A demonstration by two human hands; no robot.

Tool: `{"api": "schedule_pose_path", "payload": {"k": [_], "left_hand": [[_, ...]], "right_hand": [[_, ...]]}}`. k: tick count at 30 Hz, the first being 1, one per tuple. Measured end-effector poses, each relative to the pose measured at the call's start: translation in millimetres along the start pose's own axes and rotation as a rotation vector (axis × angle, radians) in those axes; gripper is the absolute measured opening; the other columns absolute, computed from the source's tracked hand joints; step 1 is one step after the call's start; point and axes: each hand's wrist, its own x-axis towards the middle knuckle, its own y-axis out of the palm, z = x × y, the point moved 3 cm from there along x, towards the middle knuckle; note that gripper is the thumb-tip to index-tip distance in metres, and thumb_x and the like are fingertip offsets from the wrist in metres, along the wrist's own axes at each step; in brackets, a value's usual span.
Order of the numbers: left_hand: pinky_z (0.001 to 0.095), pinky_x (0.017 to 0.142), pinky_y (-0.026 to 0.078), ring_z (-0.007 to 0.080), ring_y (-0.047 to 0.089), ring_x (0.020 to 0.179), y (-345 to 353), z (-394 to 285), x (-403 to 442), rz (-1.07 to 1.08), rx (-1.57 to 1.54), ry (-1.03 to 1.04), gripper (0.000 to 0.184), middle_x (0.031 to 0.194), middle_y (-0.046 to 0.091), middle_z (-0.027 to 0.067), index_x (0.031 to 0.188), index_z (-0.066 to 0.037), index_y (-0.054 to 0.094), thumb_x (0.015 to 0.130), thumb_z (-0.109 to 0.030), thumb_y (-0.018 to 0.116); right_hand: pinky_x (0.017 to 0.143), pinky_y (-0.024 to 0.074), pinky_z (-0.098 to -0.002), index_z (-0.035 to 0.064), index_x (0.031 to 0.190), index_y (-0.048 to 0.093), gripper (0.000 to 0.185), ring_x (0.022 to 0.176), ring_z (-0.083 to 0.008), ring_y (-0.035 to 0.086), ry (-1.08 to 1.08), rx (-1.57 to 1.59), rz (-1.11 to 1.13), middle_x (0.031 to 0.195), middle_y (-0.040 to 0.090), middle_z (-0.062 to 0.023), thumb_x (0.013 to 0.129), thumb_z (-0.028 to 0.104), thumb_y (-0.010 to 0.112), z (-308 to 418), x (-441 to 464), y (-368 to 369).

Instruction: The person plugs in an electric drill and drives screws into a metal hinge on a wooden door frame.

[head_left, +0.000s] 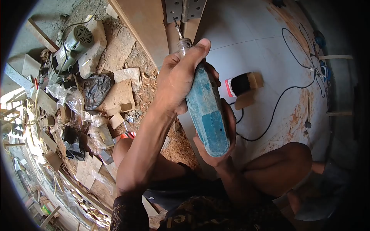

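Observation:
A worn blue power drill [209, 111] points up and slightly left in the middle of the view. Around its front part, just behind the chuck, my left hand [175, 79] is wrapped, with the thumb over the top. My right hand [225, 142] grips the drill from the right and below, near its rear end; part of that hand is hidden under the drill body. The bit [178, 29] reaches the lower edge of a metal hinge [175, 11] with several holes, on a wooden piece [140, 23]. Whether the bit touches anything is unclear.
An open small box [239, 85] and a black cable [269, 125] lie on the pale floor at right. Left are a grey power tool [75, 44], a black plastic bag [97, 91], cardboard [119, 96] and rubble. My bent legs are below.

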Motion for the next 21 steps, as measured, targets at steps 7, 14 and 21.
{"api": "schedule_pose_path", "payload": {"k": [7, 14, 21], "left_hand": [[0.0402, 0.056, 0.06, 0.0265, 0.07, 0.062, -0.7, -5.2, 5.1, -0.035, 0.061, 0.003, 0.042, 0.072, 0.069, 0.0159, 0.092, -0.004, 0.057, 0.096, -0.044, 0.071], [0.0306, 0.051, 0.057, 0.0179, 0.069, 0.054, 3.3, -7.3, 8.0, -0.026, -0.025, 0.05, 0.039, 0.068, 0.07, 0.0122, 0.084, -0.002, 0.066, 0.094, -0.04, 0.071], [0.0403, 0.056, 0.06, 0.0266, 0.071, 0.064, 0.9, -7.6, 9.7, -0.011, 0.021, 0.017, 0.041, 0.073, 0.07, 0.0167, 0.099, -0.003, 0.057, 0.096, -0.041, 0.071]], "right_hand": [[0.109, 0.0481, -0.042, -0.0115, 0.152, 0.032, 0.092, 0.129, -0.0338, 0.059, -0.018, -0.011, -0.002, 0.144, 0.052, -0.0272, 0.078, 0.007, 0.082, -0.4, 8.4, 1.9], [0.111, 0.0468, -0.0433, -0.0111, 0.152, 0.032, 0.091, 0.131, -0.0347, 0.058, 0.005, -0.019, 0.003, 0.145, 0.051, -0.0277, 0.077, 0.006, 0.081, -1.3, 13.0, 0.6], [0.111, 0.0468, -0.0432, -0.01, 0.153, 0.032, 0.093, 0.132, -0.0348, 0.057, -0.028, -0.064, -0.007, 0.146, 0.051, -0.0273, 0.076, 0.006, 0.082, -0.6, 14.5, 0.9]]}}
